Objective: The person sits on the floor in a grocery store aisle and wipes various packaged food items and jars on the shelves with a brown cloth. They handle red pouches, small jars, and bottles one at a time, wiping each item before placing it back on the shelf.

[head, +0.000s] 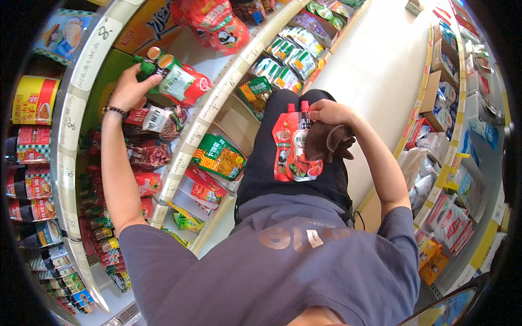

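Observation:
At a shelf on the left, my left hand (132,87) has its thumb and fingers around the green-capped end of a red and green spouted sauce pouch (179,81). Other sauce pouches (155,121) lie just below it on the same shelf. My right hand (332,112) is above my lap, its fingers at the red cap of a red spouted pouch with a white label (301,153). A brown cloth (331,138) hangs beneath that hand, over part of the pouch. A second red pouch (281,148) rests beside it on my thighs.
Shelves with pale price strips (212,106) curve along the left, holding packets, jars and a large red bag (216,26). A green packet (222,157) lies on the lower shelf near my knee. Stocked shelves with an open carton (432,91) stand right, across the pale floor (375,73).

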`<state>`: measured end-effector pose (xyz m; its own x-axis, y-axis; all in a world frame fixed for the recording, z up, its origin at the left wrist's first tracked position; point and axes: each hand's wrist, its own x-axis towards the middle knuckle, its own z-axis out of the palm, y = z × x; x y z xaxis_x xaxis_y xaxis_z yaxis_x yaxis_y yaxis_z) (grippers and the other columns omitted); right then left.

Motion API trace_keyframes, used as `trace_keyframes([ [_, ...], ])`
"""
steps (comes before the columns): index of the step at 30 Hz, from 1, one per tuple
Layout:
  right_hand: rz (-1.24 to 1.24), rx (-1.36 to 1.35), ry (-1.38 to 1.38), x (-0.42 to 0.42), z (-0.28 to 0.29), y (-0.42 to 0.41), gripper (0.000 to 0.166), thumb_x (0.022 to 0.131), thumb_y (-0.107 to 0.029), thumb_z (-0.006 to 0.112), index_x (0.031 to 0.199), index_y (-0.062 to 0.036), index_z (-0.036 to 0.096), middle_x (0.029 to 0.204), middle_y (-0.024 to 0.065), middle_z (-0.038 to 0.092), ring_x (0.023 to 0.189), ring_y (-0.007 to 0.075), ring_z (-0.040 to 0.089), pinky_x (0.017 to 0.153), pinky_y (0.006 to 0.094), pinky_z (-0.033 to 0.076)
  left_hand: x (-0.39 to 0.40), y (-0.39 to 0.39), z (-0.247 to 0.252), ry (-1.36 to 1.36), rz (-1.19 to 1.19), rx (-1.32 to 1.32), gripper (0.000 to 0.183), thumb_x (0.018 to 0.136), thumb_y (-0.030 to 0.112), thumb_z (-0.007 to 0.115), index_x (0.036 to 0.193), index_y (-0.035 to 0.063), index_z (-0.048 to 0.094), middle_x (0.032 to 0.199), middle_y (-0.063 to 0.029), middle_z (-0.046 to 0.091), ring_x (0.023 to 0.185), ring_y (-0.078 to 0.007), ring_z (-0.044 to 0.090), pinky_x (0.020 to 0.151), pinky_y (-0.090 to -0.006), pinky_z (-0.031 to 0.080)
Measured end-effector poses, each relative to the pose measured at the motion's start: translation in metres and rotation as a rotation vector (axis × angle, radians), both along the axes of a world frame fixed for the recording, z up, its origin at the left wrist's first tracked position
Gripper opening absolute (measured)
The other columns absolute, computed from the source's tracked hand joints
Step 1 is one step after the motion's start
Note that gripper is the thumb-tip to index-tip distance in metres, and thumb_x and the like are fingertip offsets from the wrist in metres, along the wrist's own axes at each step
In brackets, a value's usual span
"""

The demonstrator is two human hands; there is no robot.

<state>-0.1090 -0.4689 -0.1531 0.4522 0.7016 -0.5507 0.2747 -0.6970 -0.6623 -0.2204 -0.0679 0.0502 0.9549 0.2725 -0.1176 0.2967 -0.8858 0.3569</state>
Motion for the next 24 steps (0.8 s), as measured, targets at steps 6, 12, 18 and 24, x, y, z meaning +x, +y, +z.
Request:
trace_keyframes([
  [6,0.073,-0.131,-0.075,0.000,-0.007,0.028,0.039,0.086,-0.031,0.051,0.107,0.0003,0.060,0.101,0.0194,0.063,0.096,0.0297,0.060,0.086,0.0369,0.044,-0.028,-0.051,0.011,-0.375,0.076,0.719,0.054,0.073,0.032,0.070,0.114,0.0016,0.055,0.120,-0.0167,0.050,0.112,-0.0332,0.049,0.094,-0.0402,0.038],
  [12,0.140,-0.108,-0.063,0.001,-0.018,0.022,0.043,0.085,-0.026,0.048,0.121,-0.0026,0.052,0.109,0.0187,0.061,0.103,0.0294,0.058,0.091,0.0354,0.042,-0.028,-0.162,-0.041,-0.547,-0.242,-0.209,0.021,0.075,0.015,0.068,0.091,0.0029,0.060,0.095,-0.0122,0.058,0.092,-0.0277,0.055,0.082,-0.0366,0.042],
  [18,0.186,-0.043,-0.056,-0.002,-0.015,0.017,0.045,0.084,-0.025,0.047,0.124,-0.0054,0.051,0.113,0.0184,0.059,0.105,0.0299,0.056,0.092,0.0352,0.042,0.002,-0.195,-0.239,0.196,-0.109,-0.310,0.063,0.078,0.050,0.061,0.113,-0.0015,0.052,0.109,-0.0215,0.057,0.104,-0.0331,0.055,0.089,-0.0387,0.044],
  [24,0.073,0.130,-0.038,-0.010,-0.016,0.000,0.041,0.082,-0.021,0.051,0.118,-0.0031,0.054,0.100,0.0190,0.063,0.093,0.0292,0.061,0.084,0.0350,0.045,0.016,-0.219,-0.255,0.224,-0.022,-0.623,0.052,0.076,0.040,0.070,0.107,-0.0006,0.058,0.096,-0.0103,0.066,0.088,-0.0160,0.062,0.080,-0.0310,0.049],
])
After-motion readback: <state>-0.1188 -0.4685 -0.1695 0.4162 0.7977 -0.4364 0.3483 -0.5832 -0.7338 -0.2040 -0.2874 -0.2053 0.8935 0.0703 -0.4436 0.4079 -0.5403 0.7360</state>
